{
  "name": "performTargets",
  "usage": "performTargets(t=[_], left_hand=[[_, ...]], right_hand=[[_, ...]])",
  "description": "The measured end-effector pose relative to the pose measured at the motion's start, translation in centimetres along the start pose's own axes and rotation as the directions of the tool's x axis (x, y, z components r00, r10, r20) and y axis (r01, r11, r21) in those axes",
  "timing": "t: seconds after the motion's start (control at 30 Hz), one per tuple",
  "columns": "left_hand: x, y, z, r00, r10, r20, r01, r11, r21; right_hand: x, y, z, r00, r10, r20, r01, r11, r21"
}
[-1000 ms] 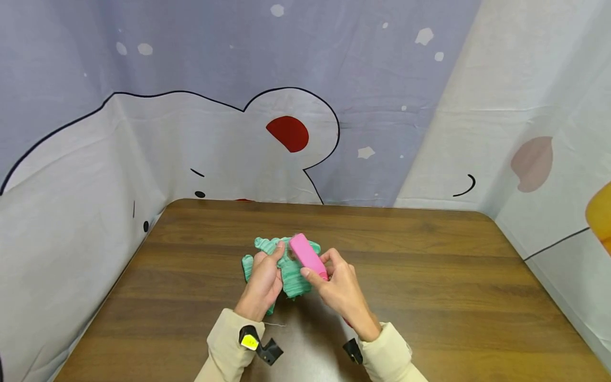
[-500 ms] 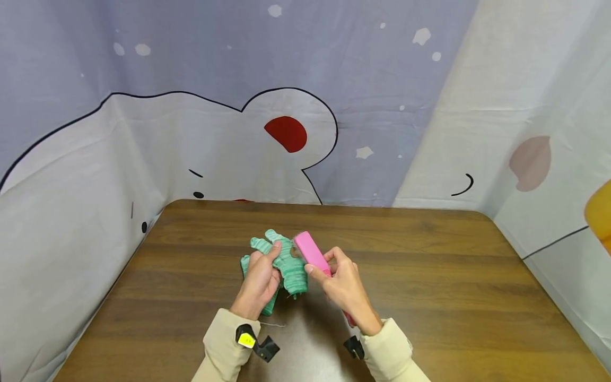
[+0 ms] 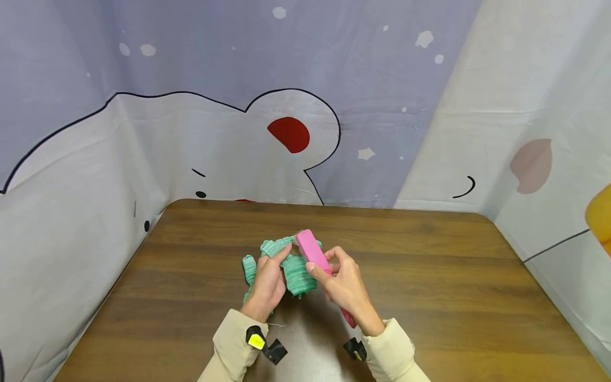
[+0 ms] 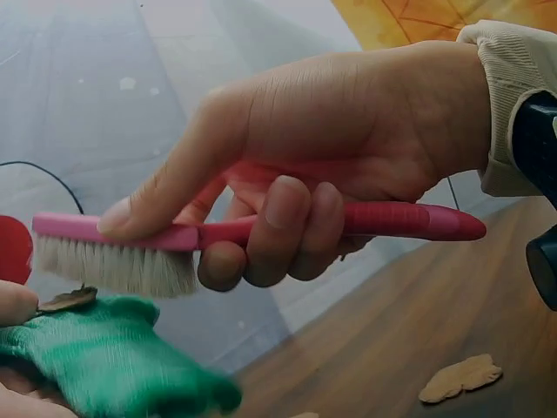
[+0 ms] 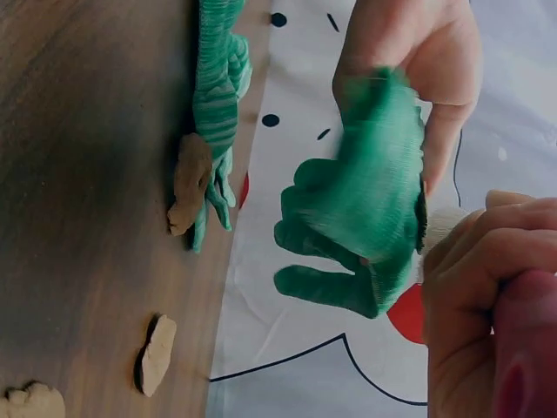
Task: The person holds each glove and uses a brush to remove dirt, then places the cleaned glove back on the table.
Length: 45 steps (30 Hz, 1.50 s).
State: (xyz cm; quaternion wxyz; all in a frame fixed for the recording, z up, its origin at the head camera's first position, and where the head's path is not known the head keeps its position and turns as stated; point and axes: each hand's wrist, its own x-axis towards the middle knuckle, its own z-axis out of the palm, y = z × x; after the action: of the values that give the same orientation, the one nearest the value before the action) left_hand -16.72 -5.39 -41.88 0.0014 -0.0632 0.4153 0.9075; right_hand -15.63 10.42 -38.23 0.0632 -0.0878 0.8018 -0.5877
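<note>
My left hand (image 3: 268, 281) grips a green knitted glove (image 3: 299, 276), its thumb lying on top of the fabric. A brown, crusty patch (image 4: 70, 300) sits on the glove near that thumb. In my right hand (image 3: 347, 282) is a pink brush (image 3: 312, 250) with pale bristles (image 4: 122, 266), held by its red-pink handle (image 4: 409, 219). The right thumb presses along the back of the brush head. The bristles face the glove, right by the brown patch. A second green glove (image 5: 216, 104) lies on the table, partly behind the left hand in the head view.
Several brown, lumpy flat pieces (image 5: 190, 185) lie on the wooden table (image 3: 429, 276), one of them beside the second glove. A thin pale thread (image 3: 277, 324) rests near the left wrist. A patterned cloth (image 3: 382, 106) hangs behind the table.
The held glove swung left, away from the brush, then came back right beneath it. The brush stays in the right hand and has shifted only slightly.
</note>
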Motion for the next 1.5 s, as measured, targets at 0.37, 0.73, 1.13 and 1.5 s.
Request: performTargets(t=[0.37,0.73,1.13,1.5], left_hand=[[-0.1,-0.3,0.3,0.998,0.008,0.059,-0.001,0.993,-0.117],[-0.4,0.2,0.5,0.997,0.031,0.073,-0.023,0.993,-0.112],[-0.3,0.6,0.4,0.998,0.055,0.027,-0.053,0.995,-0.090],[-0.3,0.7,0.4,0.999,0.045,0.003,-0.045,0.990,-0.135]], right_hand=[[-0.1,0.3,0.8,0.997,-0.078,-0.008,0.078,0.997,0.012],[-0.1,0.7,1.1,0.994,-0.093,-0.050,0.091,0.995,-0.049],[0.3,0.5,0.5,0.987,-0.108,-0.118,0.089,0.984,-0.155],[0.5,0.8,-0.2,0.995,-0.045,-0.092,0.038,0.997,-0.069]])
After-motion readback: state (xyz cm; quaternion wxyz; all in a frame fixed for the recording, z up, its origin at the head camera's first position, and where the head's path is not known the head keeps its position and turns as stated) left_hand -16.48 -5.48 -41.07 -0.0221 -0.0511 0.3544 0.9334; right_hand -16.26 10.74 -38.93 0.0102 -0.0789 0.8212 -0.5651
